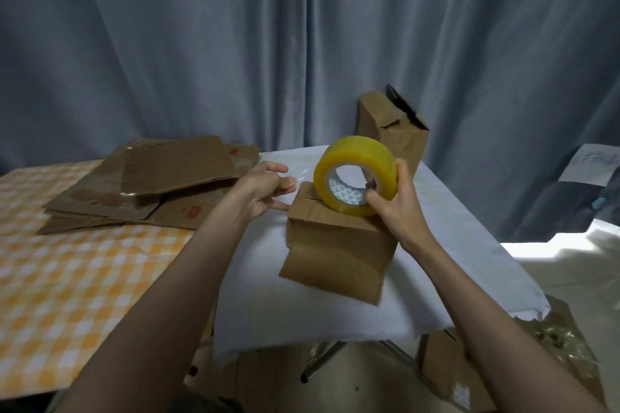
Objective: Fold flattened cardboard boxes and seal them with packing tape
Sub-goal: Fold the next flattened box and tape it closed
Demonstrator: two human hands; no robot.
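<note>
A folded brown cardboard box (339, 246) stands on the white-covered table (469, 245), its top flaps closed. My right hand (392, 198) grips a yellow roll of packing tape (355, 174), which rests on edge on the box top. My left hand (268, 189) is just left of the box and pinches the clear free end of the tape between thumb and fingers. A stack of flattened cardboard boxes (151, 184) lies on the checked table at the left.
Another folded box (392, 124) stands upright at the back of the white table, near the grey curtain (302, 27). The orange checked tablecloth (67, 278) covers the left table. More cardboard (449, 369) lies on the floor at the lower right.
</note>
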